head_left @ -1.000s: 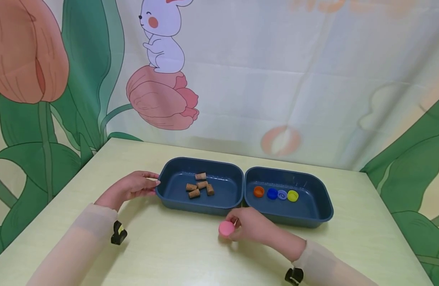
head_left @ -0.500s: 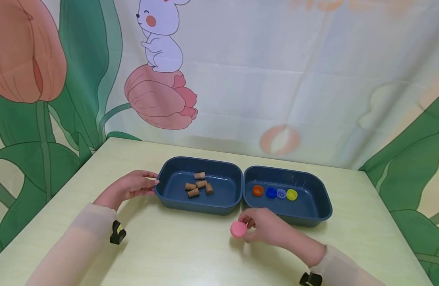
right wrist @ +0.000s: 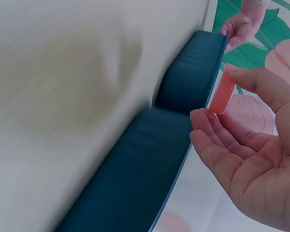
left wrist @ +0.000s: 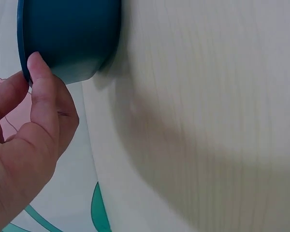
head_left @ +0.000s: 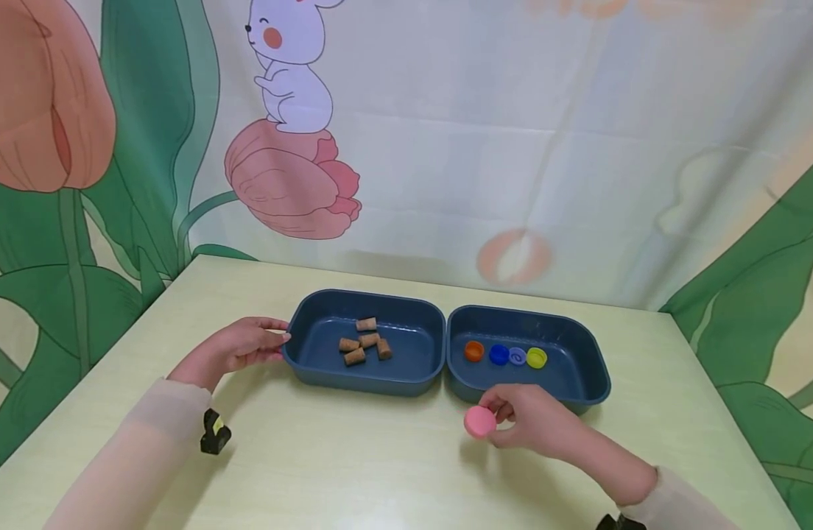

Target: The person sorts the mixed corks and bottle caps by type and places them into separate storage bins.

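Between its thumb and fingers my right hand (head_left: pixel 542 419) pinches a pink bottle cap (head_left: pixel 480 422), held up in front of the right dark-blue tray (head_left: pixel 572 372). The right wrist view shows the cap (right wrist: pixel 223 92) edge-on between thumb and fingertips. My left hand (head_left: pixel 247 344) grips the left end of the other dark-blue tray (head_left: pixel 367 384), thumb and fingers at its rim (left wrist: pixel 22 43). Several brown corks (head_left: pixel 369 341) lie in the left tray. An orange cap (head_left: pixel 474 352), a blue cap (head_left: pixel 499 355), a light-purple cap (head_left: pixel 517 356) and a yellow cap (head_left: pixel 536 358) lie in the right tray.
The two trays stand side by side, almost touching, on a pale wooden table (head_left: pixel 340 456). Behind them hangs a cloth backdrop (head_left: pixel 433 191) printed with tulips and a rabbit. Black wrist devices (head_left: pixel 215 432) sit at the sleeves.
My right hand has moved to the right with the pink cap, from near the gap between the trays to in front of the right tray. My left hand keeps its hold.
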`<control>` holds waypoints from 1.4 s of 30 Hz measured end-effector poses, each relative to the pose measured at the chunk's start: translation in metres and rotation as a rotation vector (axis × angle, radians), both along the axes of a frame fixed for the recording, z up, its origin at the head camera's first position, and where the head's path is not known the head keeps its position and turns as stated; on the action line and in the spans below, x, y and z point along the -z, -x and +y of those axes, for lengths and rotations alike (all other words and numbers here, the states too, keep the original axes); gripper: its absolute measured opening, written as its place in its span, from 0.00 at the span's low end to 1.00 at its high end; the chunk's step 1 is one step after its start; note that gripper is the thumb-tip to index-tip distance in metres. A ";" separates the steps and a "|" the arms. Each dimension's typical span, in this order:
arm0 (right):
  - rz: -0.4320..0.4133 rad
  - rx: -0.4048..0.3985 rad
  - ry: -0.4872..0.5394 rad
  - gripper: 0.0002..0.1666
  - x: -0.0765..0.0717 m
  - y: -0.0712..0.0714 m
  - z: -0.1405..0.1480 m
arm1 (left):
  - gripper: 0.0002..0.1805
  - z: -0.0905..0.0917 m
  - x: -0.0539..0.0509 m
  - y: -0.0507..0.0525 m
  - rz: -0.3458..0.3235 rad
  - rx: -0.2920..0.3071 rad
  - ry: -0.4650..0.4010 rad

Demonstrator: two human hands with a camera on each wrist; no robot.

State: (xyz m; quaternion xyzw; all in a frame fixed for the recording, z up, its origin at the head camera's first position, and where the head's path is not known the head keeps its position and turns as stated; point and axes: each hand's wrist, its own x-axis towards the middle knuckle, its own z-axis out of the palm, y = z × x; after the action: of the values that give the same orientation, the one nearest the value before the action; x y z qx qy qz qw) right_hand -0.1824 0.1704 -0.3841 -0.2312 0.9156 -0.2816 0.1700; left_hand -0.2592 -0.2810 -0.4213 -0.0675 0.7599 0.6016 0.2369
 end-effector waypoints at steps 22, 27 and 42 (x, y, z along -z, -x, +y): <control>0.072 -0.087 -0.026 0.17 -0.042 0.018 0.039 | 0.29 0.000 0.002 0.001 -0.046 -0.076 -0.140; 0.064 -0.133 -0.036 0.18 -0.054 0.025 0.043 | 0.31 -0.002 0.004 0.000 -0.049 -0.080 -0.156; 0.028 -0.119 -0.049 0.19 -0.086 0.050 0.062 | 0.31 -0.004 0.008 0.002 -0.088 -0.108 -0.214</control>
State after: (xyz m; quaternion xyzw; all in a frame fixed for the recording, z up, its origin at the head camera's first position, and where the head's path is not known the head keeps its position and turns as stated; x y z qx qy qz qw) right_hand -0.2325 0.2323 -0.2977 -0.2849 0.9092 -0.2451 0.1792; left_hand -0.2616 -0.2848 -0.4295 -0.1087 0.6753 0.6877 0.2433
